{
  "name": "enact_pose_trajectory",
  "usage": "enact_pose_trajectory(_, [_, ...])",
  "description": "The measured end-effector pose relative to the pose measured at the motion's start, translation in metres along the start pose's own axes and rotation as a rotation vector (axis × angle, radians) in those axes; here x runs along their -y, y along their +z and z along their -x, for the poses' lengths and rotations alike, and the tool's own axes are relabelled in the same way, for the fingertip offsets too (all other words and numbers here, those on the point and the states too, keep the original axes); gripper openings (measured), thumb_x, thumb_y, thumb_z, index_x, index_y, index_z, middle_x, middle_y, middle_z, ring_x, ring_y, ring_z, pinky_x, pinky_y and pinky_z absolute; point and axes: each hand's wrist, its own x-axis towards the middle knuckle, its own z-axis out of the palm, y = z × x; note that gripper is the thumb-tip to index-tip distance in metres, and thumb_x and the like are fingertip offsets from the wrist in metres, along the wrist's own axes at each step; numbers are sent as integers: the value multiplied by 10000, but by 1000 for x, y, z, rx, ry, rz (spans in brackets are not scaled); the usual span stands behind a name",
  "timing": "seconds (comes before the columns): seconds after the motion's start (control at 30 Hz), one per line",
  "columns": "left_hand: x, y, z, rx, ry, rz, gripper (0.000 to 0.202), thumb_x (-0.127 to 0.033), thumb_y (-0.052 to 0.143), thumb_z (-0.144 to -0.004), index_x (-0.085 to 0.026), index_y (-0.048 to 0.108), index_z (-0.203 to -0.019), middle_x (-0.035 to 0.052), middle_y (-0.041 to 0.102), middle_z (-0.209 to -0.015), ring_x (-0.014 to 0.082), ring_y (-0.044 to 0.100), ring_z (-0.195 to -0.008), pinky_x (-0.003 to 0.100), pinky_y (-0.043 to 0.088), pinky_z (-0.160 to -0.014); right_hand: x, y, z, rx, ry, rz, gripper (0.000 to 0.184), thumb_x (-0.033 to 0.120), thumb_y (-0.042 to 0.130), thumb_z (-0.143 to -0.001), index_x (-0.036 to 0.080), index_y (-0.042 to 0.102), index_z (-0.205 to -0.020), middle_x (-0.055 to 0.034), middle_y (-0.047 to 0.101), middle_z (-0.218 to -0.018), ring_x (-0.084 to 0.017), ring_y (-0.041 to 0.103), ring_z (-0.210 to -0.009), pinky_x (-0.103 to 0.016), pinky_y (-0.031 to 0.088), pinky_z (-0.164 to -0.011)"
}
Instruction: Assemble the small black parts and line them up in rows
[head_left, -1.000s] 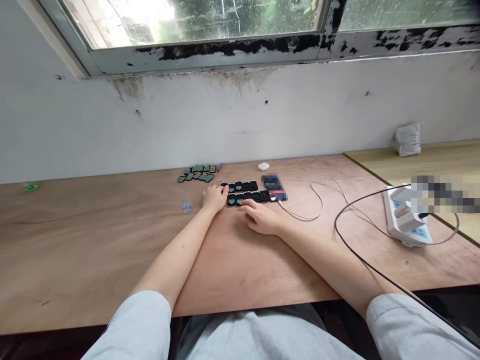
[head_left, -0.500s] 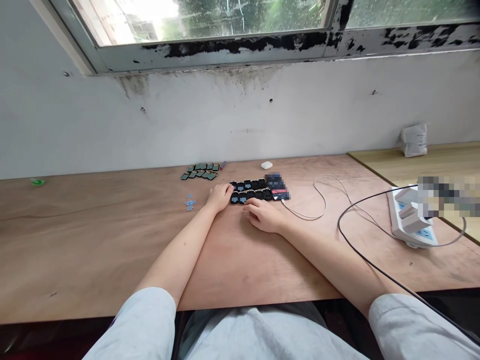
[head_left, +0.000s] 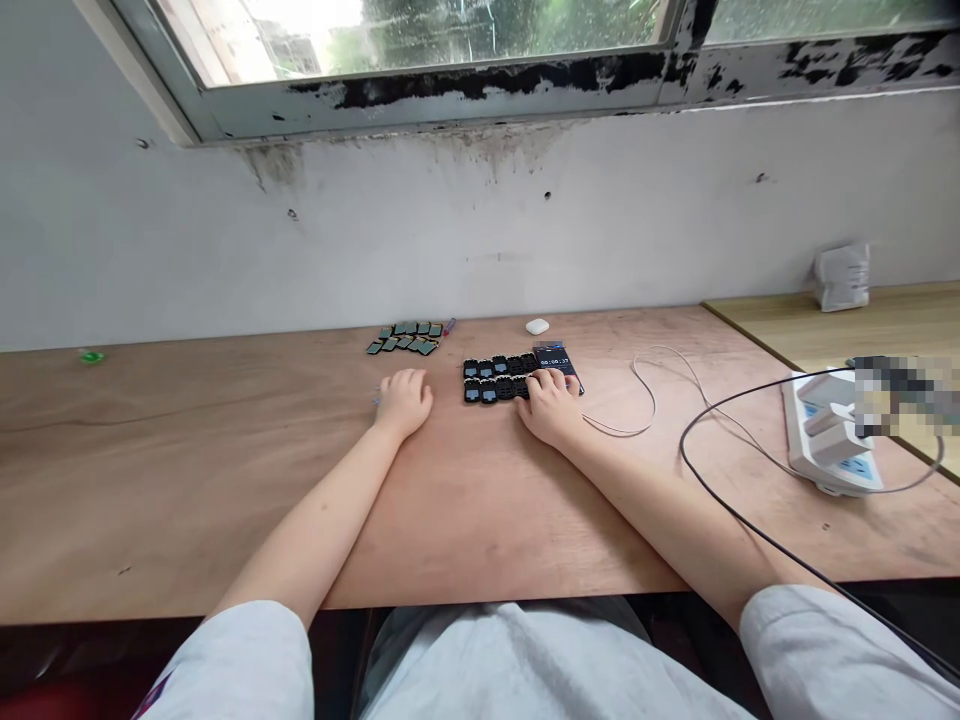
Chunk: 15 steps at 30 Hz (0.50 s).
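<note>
Nearest, pale sleeves (head_left: 247, 660) lie across a wooden table's (head_left: 450, 540) front edge. The left hand (head_left: 405, 402), fingers together and bent downward, covers most of some blue pieces (head_left: 376, 396); its fingertips are hidden, so whether it pinches one cannot be told. The right hand (head_left: 553, 407), fingers loosely bent, lies over the right end of the nearer of two rows of black holders (head_left: 495, 380) and a phone's (head_left: 553, 359) near end; its grip is also unclear. Blue inserts (head_left: 489, 397) sit in the leftmost holders. Good handling probably means lifting one piece by its edge and steadying the holders lightly. Beyond lie green-faced parts (head_left: 405, 338) and a white case (head_left: 537, 326).
</note>
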Motion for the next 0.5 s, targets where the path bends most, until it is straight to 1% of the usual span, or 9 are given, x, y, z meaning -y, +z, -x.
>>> enact_pose_trajectory(0.03, [13, -4, 3, -29, -65, -47, 438, -294, 437, -962, -163, 617, -1339, 188, 629, -1371, 354, 515, -1337, 527, 324, -1151, 0, 1, 1, 8, 13, 14, 321, 402, 556, -991, 148, 670, -1151, -228, 594, -1369, -410, 417, -1347, -640, 280, -1112])
enact_pose_trajectory(0.1, [38, -12, 7, -57, -212, -100, 437, -312, 446, -949, -156, 632, -1312, 212, 616, -1362, 385, 506, -1318, 558, 340, -1116, -1, 4, 1, 40, 26, 37, 406, 474, 549, -997, 118, 683, -1139, -262, 556, -1419, -435, 369, -1405, -683, 228, -1136])
enact_pose_trajectory(0.17, [58, -16, 7, -24, -372, -81, 419, -381, 428, -965, -175, 676, -1233, 219, 616, -1338, 412, 504, -1298, 585, 366, -1075, -1, 6, 2, 65, 28, 56, 467, 511, 534, -1003, 90, 702, -1118, -287, 522, -1461, -448, 333, -1446, -707, 192, -1152])
enact_pose_trajectory(0.23, [69, -17, 5, 18, -472, -46, 397, -423, 426, -968, -209, 712, -1143, 206, 624, -1304, 418, 508, -1282, 600, 382, -1051, 1, 7, 3, 66, 23, 77, 488, 512, 529, -1006, 74, 718, -1110, -298, 504, -1486, -450, 317, -1467, -714, 187, -1158])
enact_pose_trajectory(0.27, [71, -17, 3, 31, -489, -31, 377, -428, 439, -963, -224, 721, -1108, 199, 625, -1295, 417, 507, -1282, 602, 388, -1045, 3, 6, 4, 57, 17, 88, 488, 504, 532, -1005, 69, 725, -1112, -300, 500, -1492, -450, 317, -1471, -717, 193, -1157])
enact_pose_trajectory(0.33, [70, -15, 2, 37, -473, -14, 323, -408, 481, -945, -242, 729, -1068, 186, 627, -1284, 410, 506, -1281, 597, 398, -1039, 6, 4, 5, 23, -3, 101, 473, 483, 541, -999, 72, 737, -1126, -296, 510, -1491, -453, 322, -1472, -723, 204, -1156])
enact_pose_trajectory(0.43, [66, -15, 2, 14, -442, 9, 254, -367, 526, -924, -246, 731, -1011, 172, 654, -1225, 396, 530, -1242, 578, 415, -1027, 13, -2, 7, -36, -35, 80, 451, 459, 550, -991, 95, 750, -1166, -268, 559, -1456, -464, 319, -1476, -737, 195, -1164])
enact_pose_trajectory(0.5, [65, -16, 3, 0, -433, 22, 219, -358, 545, -916, -244, 725, -961, 158, 672, -1171, 383, 552, -1205, 555, 432, -1010, 17, -7, 8, -50, -45, 64, 439, 452, 553, -989, 113, 761, -1175, -250, 594, -1421, -466, 315, -1480, -740, 184, -1173])
